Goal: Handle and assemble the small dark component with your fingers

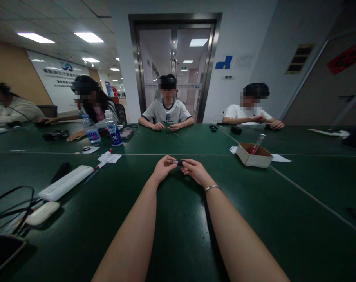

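Note:
My left hand (165, 167) and my right hand (194, 170) meet above the green table, fingertips pinched. Between them is a small black stick with a silvery end (179, 162), which looks like a USB stick. The silvery end is at my left fingertips, while my right thumb and fingers grip the black end. Fine details are too small to make out. A bracelet (213, 187) circles my right wrist.
An open box (253, 159) holding a red-and-clear tube (257, 144) stands to the right. On the left are a white power bank (66, 182), a pale case (43, 213), cables, a phone (4, 252) and two bottles (113, 128). Several people sit across the table (178, 235).

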A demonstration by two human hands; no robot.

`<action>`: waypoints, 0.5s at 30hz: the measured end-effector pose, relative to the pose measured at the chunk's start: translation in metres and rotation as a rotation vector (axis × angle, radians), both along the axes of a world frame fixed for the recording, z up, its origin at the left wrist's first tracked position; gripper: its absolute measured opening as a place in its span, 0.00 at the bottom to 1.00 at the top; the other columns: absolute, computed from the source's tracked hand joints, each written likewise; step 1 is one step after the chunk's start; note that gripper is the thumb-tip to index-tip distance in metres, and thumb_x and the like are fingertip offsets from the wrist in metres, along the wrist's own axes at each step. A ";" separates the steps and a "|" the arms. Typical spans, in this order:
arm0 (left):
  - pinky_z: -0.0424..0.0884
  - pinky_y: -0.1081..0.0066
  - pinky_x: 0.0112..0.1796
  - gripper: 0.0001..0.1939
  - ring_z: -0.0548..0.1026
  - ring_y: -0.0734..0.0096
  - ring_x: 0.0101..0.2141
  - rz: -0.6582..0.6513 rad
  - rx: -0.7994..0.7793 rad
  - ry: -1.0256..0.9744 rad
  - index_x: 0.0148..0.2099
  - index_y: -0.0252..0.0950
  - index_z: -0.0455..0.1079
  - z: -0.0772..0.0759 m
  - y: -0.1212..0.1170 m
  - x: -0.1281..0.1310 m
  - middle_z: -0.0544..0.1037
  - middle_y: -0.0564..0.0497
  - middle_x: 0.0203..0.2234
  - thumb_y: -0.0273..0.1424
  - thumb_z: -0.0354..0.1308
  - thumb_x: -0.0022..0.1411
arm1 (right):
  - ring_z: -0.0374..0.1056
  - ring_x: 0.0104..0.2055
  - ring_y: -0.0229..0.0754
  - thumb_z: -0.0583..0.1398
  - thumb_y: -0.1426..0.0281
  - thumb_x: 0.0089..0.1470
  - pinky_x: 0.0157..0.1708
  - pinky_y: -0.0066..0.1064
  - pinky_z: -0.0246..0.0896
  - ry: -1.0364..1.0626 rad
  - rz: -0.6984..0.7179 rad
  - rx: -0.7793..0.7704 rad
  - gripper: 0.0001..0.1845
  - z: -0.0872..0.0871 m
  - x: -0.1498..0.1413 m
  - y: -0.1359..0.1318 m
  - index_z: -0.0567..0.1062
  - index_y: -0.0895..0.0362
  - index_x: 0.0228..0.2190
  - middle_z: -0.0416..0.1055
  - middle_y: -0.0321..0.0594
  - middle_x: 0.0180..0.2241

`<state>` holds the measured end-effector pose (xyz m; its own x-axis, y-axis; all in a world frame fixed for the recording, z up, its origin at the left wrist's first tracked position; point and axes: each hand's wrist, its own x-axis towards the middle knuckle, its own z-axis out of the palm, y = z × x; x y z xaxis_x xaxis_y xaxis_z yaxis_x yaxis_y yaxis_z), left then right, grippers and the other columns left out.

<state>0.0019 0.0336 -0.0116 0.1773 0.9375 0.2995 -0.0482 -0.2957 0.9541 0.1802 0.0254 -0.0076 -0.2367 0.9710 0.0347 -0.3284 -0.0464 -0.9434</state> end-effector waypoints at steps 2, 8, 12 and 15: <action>0.67 0.66 0.42 0.18 0.73 0.68 0.35 -0.012 0.006 0.002 0.36 0.35 0.68 0.001 -0.001 0.000 0.74 0.51 0.30 0.34 0.68 0.43 | 0.67 0.23 0.36 0.72 0.68 0.41 0.20 0.24 0.62 -0.003 -0.003 0.000 0.18 0.000 -0.001 0.000 0.76 0.62 0.34 0.72 0.40 0.23; 0.68 0.66 0.43 0.26 0.73 0.65 0.42 0.236 -0.054 -0.076 0.52 0.38 0.64 0.006 -0.004 0.005 0.73 0.45 0.42 0.27 0.62 0.49 | 0.68 0.22 0.35 0.71 0.66 0.44 0.20 0.22 0.62 -0.006 -0.030 0.011 0.19 0.000 -0.002 -0.003 0.74 0.62 0.35 0.72 0.41 0.23; 0.68 0.65 0.44 0.15 0.72 0.65 0.40 0.537 0.065 -0.128 0.47 0.35 0.65 0.054 -0.026 0.020 0.73 0.45 0.38 0.26 0.54 0.56 | 0.67 0.22 0.34 0.71 0.65 0.44 0.20 0.21 0.61 -0.021 -0.052 0.017 0.19 -0.001 -0.003 -0.004 0.73 0.62 0.35 0.72 0.41 0.23; 0.70 0.63 0.42 0.08 0.73 0.63 0.38 0.316 0.364 -0.013 0.41 0.37 0.69 0.112 -0.087 0.025 0.74 0.46 0.35 0.32 0.53 0.60 | 0.66 0.22 0.34 0.71 0.64 0.44 0.19 0.21 0.61 -0.020 -0.033 0.039 0.18 -0.004 -0.004 0.000 0.73 0.60 0.33 0.72 0.40 0.22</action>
